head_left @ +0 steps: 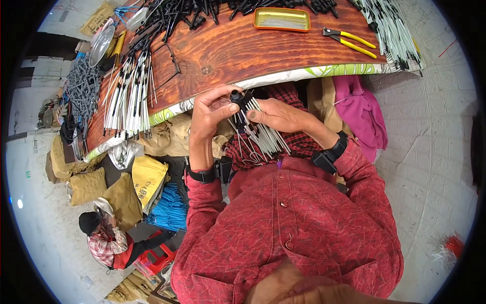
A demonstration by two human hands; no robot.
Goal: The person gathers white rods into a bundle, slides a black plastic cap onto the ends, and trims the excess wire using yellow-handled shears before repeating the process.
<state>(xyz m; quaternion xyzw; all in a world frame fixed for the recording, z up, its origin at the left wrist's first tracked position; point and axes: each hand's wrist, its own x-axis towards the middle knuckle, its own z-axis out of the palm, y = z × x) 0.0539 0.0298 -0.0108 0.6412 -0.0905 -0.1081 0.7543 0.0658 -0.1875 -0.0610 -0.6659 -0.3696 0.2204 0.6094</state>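
Note:
In front of my lap, at the table's near edge, I hold a bundle of thin white ribs (267,136) joined to a black hub (236,96); it looks like an umbrella frame. My left hand (208,112) is closed, with thumb and fingers pinching at the black hub. From the other side my right hand (281,115) is closed round the upper part of the ribs, its thumb pressed near the hub. The ribs' lower ends fan out over a red-and-black checked cloth (287,96). My palms hide part of the joints.
On the wooden table (223,55) lie yellow-handled pliers (349,41), a yellow tin (282,20) of thin pins, black parts (182,12) and white rib bundles (129,93). Sacks (169,134) and blue frames (169,207) lie below left. Another person (109,240) sits beyond, by a red stool (154,261).

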